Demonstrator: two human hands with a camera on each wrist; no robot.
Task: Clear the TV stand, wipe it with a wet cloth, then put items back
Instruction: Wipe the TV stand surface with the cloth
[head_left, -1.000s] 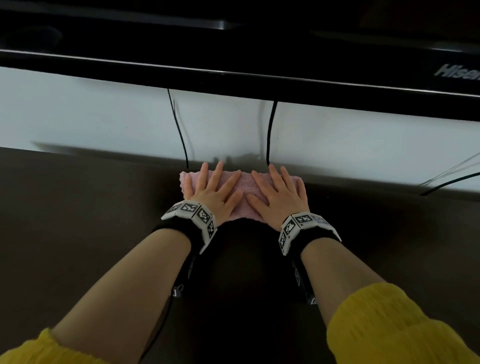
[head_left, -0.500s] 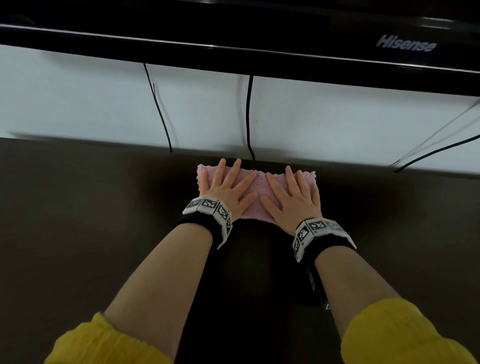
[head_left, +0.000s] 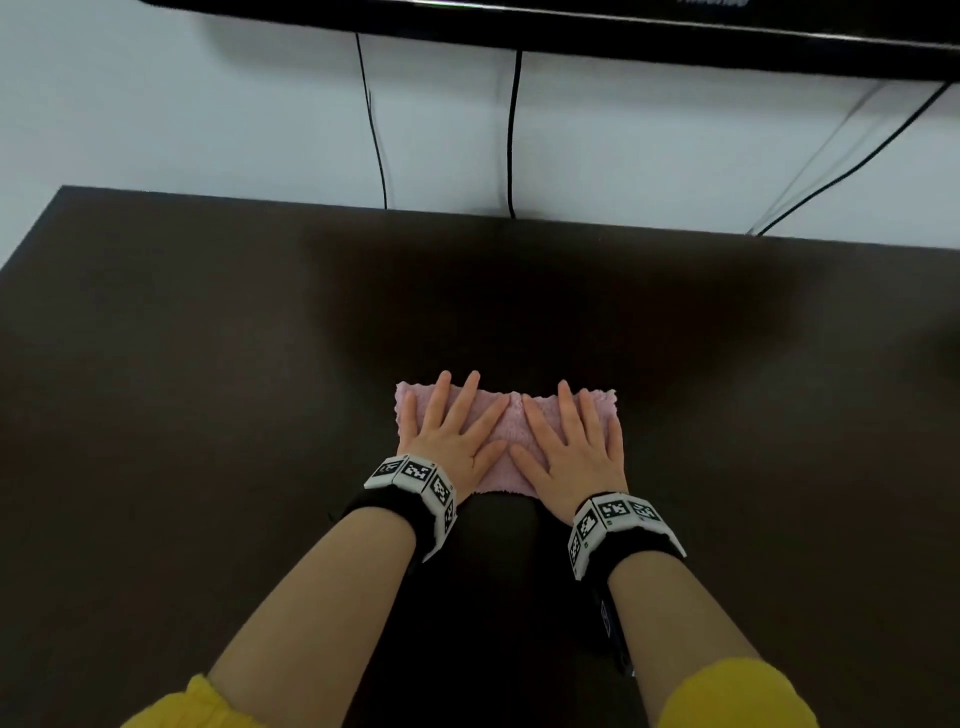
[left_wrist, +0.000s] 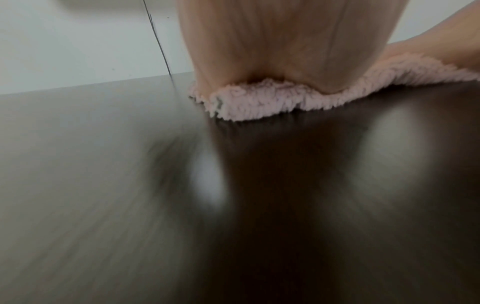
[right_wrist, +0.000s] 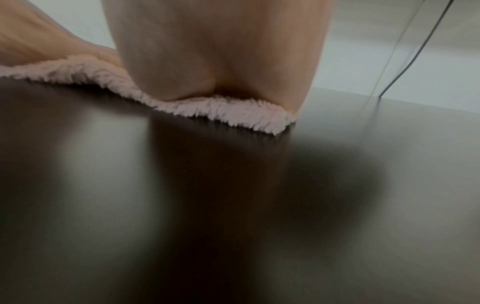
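Observation:
A folded pink fluffy cloth (head_left: 511, 434) lies flat on the dark brown TV stand top (head_left: 208, 389), near the middle. My left hand (head_left: 452, 431) presses on its left half with fingers straight and spread. My right hand (head_left: 574, 441) presses on its right half the same way. In the left wrist view the heel of my left hand (left_wrist: 285, 51) sits on the cloth's edge (left_wrist: 259, 102). The right wrist view shows my right hand (right_wrist: 221, 57) bearing down on the cloth (right_wrist: 221, 113). Both wrist views are blurred by motion.
The lower edge of a black TV (head_left: 571, 31) runs across the top. Two black cables (head_left: 511, 135) hang down the white wall (head_left: 182, 114) behind the stand, and more cables (head_left: 857, 161) slant at the right. The stand's left end (head_left: 31, 228) shows.
Both hands have pulled the cloth back from the stand's rear edge toward me, across the top. The TV has slid up out of most of the head view.

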